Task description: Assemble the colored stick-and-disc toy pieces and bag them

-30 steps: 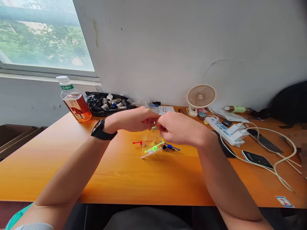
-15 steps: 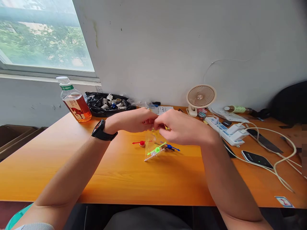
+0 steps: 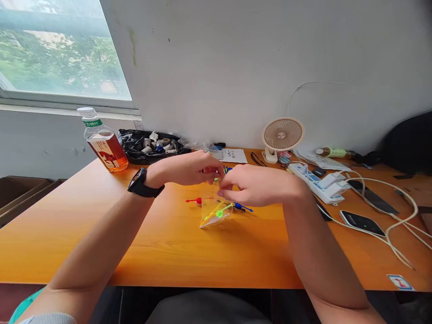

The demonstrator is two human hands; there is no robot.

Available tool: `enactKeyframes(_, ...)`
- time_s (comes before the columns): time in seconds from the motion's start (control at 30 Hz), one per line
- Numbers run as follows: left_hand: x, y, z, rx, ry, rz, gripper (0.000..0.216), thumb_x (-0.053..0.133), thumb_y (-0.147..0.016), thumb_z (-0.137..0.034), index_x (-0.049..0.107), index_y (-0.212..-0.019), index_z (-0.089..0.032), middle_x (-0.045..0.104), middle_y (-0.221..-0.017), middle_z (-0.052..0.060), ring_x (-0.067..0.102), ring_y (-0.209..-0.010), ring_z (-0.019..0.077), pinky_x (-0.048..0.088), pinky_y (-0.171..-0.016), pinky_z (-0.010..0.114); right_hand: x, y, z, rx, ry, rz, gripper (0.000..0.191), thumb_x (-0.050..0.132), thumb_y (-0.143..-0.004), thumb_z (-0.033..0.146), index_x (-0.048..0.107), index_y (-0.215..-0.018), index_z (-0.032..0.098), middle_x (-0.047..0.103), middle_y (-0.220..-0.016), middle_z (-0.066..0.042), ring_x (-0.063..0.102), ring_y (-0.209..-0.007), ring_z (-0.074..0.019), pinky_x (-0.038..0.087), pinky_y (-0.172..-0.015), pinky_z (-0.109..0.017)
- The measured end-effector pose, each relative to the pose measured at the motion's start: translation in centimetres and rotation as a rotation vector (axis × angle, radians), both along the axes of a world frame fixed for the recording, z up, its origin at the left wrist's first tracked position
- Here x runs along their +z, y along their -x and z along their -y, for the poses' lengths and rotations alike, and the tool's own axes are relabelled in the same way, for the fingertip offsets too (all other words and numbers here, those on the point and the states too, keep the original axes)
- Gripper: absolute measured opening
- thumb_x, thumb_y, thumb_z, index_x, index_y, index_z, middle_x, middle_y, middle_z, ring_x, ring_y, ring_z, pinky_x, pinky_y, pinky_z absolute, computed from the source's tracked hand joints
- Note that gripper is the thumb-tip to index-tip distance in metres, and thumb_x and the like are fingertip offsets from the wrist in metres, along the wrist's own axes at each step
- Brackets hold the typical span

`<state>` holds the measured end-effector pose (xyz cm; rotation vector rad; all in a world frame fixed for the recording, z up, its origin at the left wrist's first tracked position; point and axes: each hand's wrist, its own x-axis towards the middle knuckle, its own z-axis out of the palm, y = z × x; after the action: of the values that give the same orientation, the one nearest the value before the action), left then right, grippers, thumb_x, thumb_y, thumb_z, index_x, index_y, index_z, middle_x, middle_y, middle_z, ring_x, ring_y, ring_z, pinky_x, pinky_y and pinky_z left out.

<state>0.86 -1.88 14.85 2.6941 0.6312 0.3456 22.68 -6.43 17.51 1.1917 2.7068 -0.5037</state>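
Note:
A clear plastic bag (image 3: 216, 208) hangs upright between my hands, its lower end low over the table. In it lie a green arrow spinner (image 3: 220, 213), a yellow arrow (image 3: 211, 215) and a white arrow piece. My left hand (image 3: 199, 168) pinches the bag's upper left edge. Curled at the bag's upper right side, my right hand (image 3: 248, 183) has its fingertips on the plastic. Left of the bag is a red arrow spinner (image 3: 198, 200); a blue arrow spinner (image 3: 239, 206) lies to its right. More blue and yellow pieces (image 3: 227, 170) show behind my hands, partly hidden.
A tea bottle (image 3: 108, 150) and a black plastic bag (image 3: 135, 153) of grey pieces stand at the back left. Towards the right are a small fan (image 3: 282, 135), a power strip (image 3: 315, 183) with looping cables, and a phone (image 3: 362, 224). A printed paper (image 3: 238, 155) lies behind.
The yellow arrow has dropped from near my fingers to the bottom of the bag. My right hand has shifted slightly right and down, apart from my left fingers.

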Motion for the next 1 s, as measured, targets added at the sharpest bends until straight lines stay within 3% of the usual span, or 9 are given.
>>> enactKeyframes(0.1, 0.1, 0.0, 0.0, 0.007, 0.011, 0.017, 0.020, 0.051, -0.096, -0.012, 0.069, -0.090, -0.017, 0.072, -0.080, 0.001, 0.058, -0.065, 0.0108, 0.039, -0.061, 0.023, 0.3, -0.2, 0.2, 0.021, 0.060, 0.033, 0.032, 0.065, -0.095, 0.050, 0.078, -0.088, 0.021, 0.071, -0.073, -0.004, 0.060, -0.066, -0.0186, 0.036, -0.062, -0.030)
enactKeyframes(0.23, 0.0, 0.2, 0.0, 0.017, 0.015, 0.012, 0.017, 0.055, -0.097, -0.016, 0.071, -0.103, -0.018, 0.074, -0.085, 0.002, 0.063, -0.069, 0.0117, 0.042, -0.062, 0.023, -0.3, -0.2, -0.4, 0.058, 0.025, 0.076, 0.015, 0.065, -0.090, 0.029, 0.078, -0.084, 0.022, 0.073, -0.078, -0.003, 0.059, -0.068, -0.0173, 0.034, -0.062, -0.030)
enactKeyframes(0.37, -0.1, 0.4, 0.1, 0.072, 0.022, -0.003, 0.023, 0.062, -0.098, -0.026, 0.066, -0.119, -0.019, 0.074, -0.087, 0.003, 0.065, -0.069, 0.0132, 0.043, -0.061, 0.022, -0.8, -0.1, -0.9, 0.087, 0.001, 0.048, 0.018, 0.060, -0.089, 0.021, 0.075, -0.080, 0.022, 0.072, -0.077, -0.002, 0.056, -0.066, -0.0164, 0.032, -0.062, -0.030)
enactKeyframes(0.5, 0.3, 1.0, 0.3, 0.136, 0.061, 0.020, 0.024, 0.058, -0.103, -0.039, 0.061, -0.116, -0.019, 0.074, -0.084, 0.003, 0.062, -0.066, 0.0132, 0.043, -0.059, 0.022, -0.6, -0.1, -0.9, 0.104, 0.020, 0.036, 0.021, 0.058, -0.091, 0.023, 0.074, -0.078, 0.020, 0.069, -0.072, -0.002, 0.052, -0.061, -0.0157, 0.031, -0.060, -0.030)
enactKeyframes(0.63, 1.0, 1.9, 0.3, 0.032, 0.170, -0.128, 0.025, 0.057, -0.103, -0.041, 0.070, -0.114, -0.022, 0.077, -0.093, 0.003, 0.069, -0.076, 0.0135, 0.047, -0.065, 0.021, -0.6, -0.1, -1.2, 0.109, 0.048, 0.037, 0.018, 0.061, -0.090, 0.023, 0.078, -0.092, 0.023, 0.076, -0.089, -0.002, 0.061, -0.073, -0.0167, 0.036, -0.064, -0.028)
enactKeyframes(0.73, 1.2, 2.3, 0.1, -0.005, 0.253, -0.220, 0.017, 0.064, -0.098, -0.035, 0.076, -0.101, -0.023, 0.078, -0.089, 0.001, 0.070, -0.076, 0.0132, 0.047, -0.066, 0.020, -0.8, -0.3, -1.7, 0.100, 0.069, 0.049, 0.020, 0.062, -0.088, 0.021, 0.080, -0.096, 0.023, 0.078, -0.094, -0.003, 0.065, -0.078, -0.0175, 0.039, -0.066, -0.027)
enactKeyframes(0.87, 1.0, 2.1, 0.5, 0.075, 0.109, -0.184, 0.015, 0.066, -0.095, -0.030, 0.079, -0.091, -0.023, 0.077, -0.083, 0.001, 0.069, -0.075, 0.0140, 0.045, -0.066, 0.022, -0.7, -0.8, -1.9, 0.092, 0.084, 0.027, 0.023, 0.062, -0.087, 0.019, 0.082, -0.097, 0.022, 0.080, -0.097, -0.005, 0.068, -0.082, -0.0187, 0.042, -0.067, -0.027)
enactKeyframes(1.0, 0.7, 0.7, 1.9, 0.205, -0.151, -0.204, 0.019, 0.071, -0.093, -0.040, 0.079, -0.092, -0.023, 0.077, -0.085, 0.004, 0.068, -0.074, 0.0171, 0.043, -0.065, 0.026, -0.3, -0.8, -1.7, 0.078, 0.124, 0.025, 0.023, 0.064, -0.089, 0.023, 0.083, -0.103, 0.022, 0.080, -0.101, -0.005, 0.069, -0.083, -0.0190, 0.044, -0.066, -0.027)
